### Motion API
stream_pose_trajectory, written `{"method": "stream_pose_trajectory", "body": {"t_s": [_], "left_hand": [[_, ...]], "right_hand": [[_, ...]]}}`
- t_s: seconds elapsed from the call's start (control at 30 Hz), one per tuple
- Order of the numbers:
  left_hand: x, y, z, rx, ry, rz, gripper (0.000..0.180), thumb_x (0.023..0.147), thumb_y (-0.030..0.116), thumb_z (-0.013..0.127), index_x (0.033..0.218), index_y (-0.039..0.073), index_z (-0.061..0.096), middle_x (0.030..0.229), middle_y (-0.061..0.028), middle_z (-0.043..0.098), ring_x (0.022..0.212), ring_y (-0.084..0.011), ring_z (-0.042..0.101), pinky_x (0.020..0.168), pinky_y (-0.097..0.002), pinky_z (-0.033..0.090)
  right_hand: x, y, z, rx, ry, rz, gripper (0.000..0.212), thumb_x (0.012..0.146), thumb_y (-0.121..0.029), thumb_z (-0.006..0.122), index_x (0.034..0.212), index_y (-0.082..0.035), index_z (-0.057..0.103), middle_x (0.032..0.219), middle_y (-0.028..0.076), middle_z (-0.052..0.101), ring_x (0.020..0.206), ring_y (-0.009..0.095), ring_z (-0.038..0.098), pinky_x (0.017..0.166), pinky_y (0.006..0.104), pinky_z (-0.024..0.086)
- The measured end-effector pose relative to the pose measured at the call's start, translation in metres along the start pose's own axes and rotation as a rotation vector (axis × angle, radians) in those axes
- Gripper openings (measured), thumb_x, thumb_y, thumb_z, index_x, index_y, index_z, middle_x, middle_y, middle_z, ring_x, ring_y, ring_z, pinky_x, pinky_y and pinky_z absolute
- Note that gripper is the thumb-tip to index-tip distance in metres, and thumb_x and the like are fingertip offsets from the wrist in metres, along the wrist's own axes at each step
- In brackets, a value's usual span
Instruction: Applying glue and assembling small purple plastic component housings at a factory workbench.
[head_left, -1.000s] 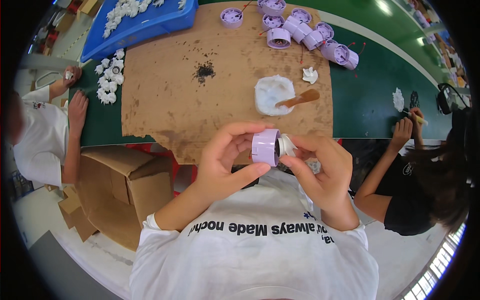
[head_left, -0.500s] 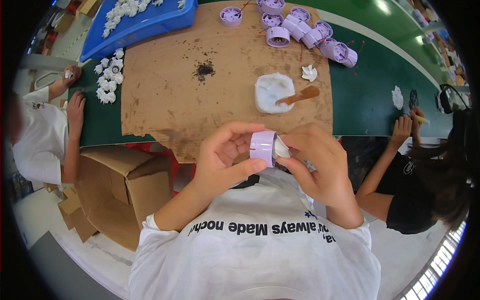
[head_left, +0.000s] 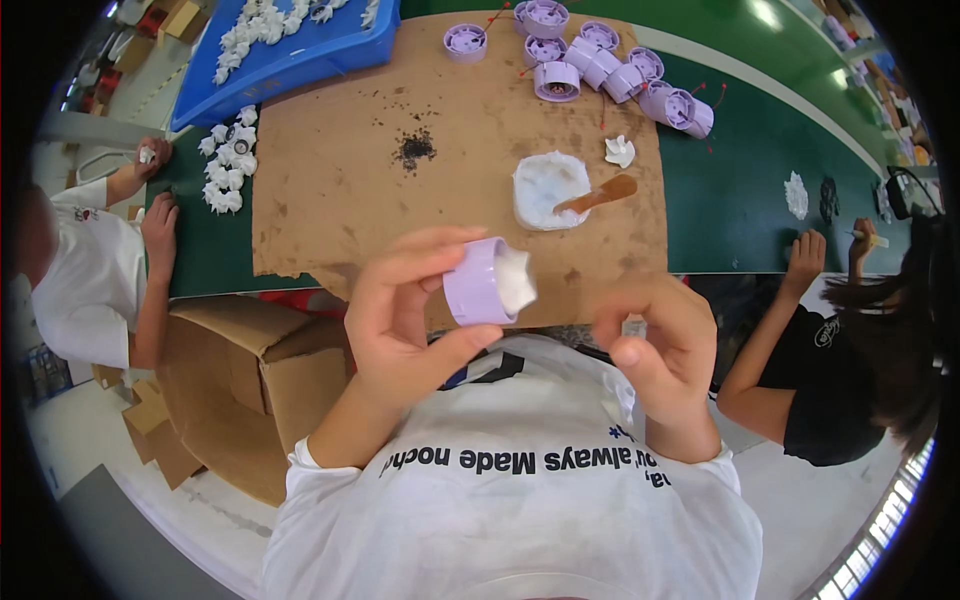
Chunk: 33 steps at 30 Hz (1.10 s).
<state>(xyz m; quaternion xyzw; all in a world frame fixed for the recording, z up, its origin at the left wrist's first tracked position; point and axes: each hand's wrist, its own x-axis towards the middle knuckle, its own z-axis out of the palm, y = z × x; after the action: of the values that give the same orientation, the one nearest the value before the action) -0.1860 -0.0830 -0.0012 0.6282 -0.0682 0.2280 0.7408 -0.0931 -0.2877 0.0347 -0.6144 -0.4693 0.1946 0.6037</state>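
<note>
My left hand (head_left: 400, 315) grips a short purple plastic cylinder (head_left: 472, 284) by its sides, thumb below and fingers above. A white star-edged piece (head_left: 514, 280) sits in the cylinder's right-hand end, partly sticking out. To the right, my right hand (head_left: 660, 335) is apart from it, fingers curled but spaced, with nothing seen between them; some fingertips are blurred. Beyond my hands, a tub of white paste (head_left: 545, 178) stands on a cardboard sheet (head_left: 330, 215), with a brown spatula (head_left: 608, 193) resting in it. A loose white pinwheel-shaped piece (head_left: 619, 151) lies near the tub.
Several purple cylinders (head_left: 590, 62) with red-tipped wires lie at the back. A blue tray (head_left: 330, 55) with white pieces stands at far left, more white pieces (head_left: 228, 165) below it. An opened cardboard box (head_left: 225, 370) stands left of me. People work on both sides.
My right hand has let go of the white piece and drawn away to the right. My left hand has shifted left with the cylinder, whose end now faces more toward view.
</note>
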Motion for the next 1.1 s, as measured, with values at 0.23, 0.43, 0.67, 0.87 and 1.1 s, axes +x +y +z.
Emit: {"method": "stream_pose_trajectory", "body": {"t_s": [0.23, 0.43, 0.67, 0.87, 1.1], "left_hand": [[0.035, 0.008, 0.021, 0.496, -0.392, 0.205, 0.069, 0.066, 0.026, 0.082, 0.124, 0.004, 0.053, 0.127, -0.0189, 0.053, 0.116, -0.0324, 0.052, 0.097, -0.0421, 0.041], [0.139, -0.061, -0.027, 0.978, -0.018, -0.001, 0.068, 0.075, 0.029, 0.072, 0.131, 0.0, 0.045, 0.127, -0.0191, 0.052, 0.119, -0.0353, 0.047, 0.1, -0.0431, 0.038], [0.182, -0.12, -0.049, 1.483, -0.122, -0.018, 0.049, 0.074, 0.026, 0.068, 0.116, 0.002, 0.058, 0.11, -0.0168, 0.061, 0.1, -0.0354, 0.054, 0.088, -0.0414, 0.044], [0.176, -0.088, -0.044, 1.482, -0.082, 0.052, 0.035, 0.069, 0.023, 0.069, 0.098, 0.004, 0.065, 0.095, -0.0131, 0.062, 0.093, -0.0321, 0.057, 0.08, -0.0423, 0.047], [0.135, -0.05, -0.026, 0.778, 0.06, -0.165, 0.034, 0.077, 0.027, 0.065, 0.1, 0.003, 0.061, 0.092, -0.0079, 0.061, 0.082, -0.0182, 0.059, 0.073, -0.0282, 0.048]], "right_hand": [[-0.023, 0.011, 0.005, -0.36, 0.408, -0.036, 0.069, 0.066, -0.03, 0.082, 0.117, 0.006, 0.051, 0.109, 0.016, 0.061, 0.088, 0.02, 0.061, 0.071, 0.0284, 0.049], [-0.036, 0.048, -0.064, -0.735, 0.943, 0.409, 0.041, 0.073, -0.018, 0.077, 0.106, -0.001, 0.061, 0.086, 0.002, 0.056, 0.07, 0.009, 0.05, 0.06, 0.021, 0.042], [-0.05, 0.087, -0.103, -1.064, 0.806, 0.66, 0.048, 0.072, -0.027, 0.078, 0.11, -0.002, 0.061, 0.078, 0.006, 0.052, 0.067, 0.019, 0.05, 0.06, 0.0301, 0.043], [-0.034, 0.059, -0.097, -1.162, 0.828, 0.69, 0.053, 0.075, -0.027, 0.076, 0.119, -0.003, 0.058, 0.08, 0.005, 0.051, 0.067, 0.019, 0.048, 0.061, 0.0294, 0.042], [-0.006, 0.025, -0.055, -0.597, 0.724, 0.36, 0.035, 0.075, -0.011, 0.074, 0.106, -0.001, 0.062, 0.067, 0.0, 0.043, 0.058, 0.007, 0.038, 0.052, 0.0202, 0.033]]}}
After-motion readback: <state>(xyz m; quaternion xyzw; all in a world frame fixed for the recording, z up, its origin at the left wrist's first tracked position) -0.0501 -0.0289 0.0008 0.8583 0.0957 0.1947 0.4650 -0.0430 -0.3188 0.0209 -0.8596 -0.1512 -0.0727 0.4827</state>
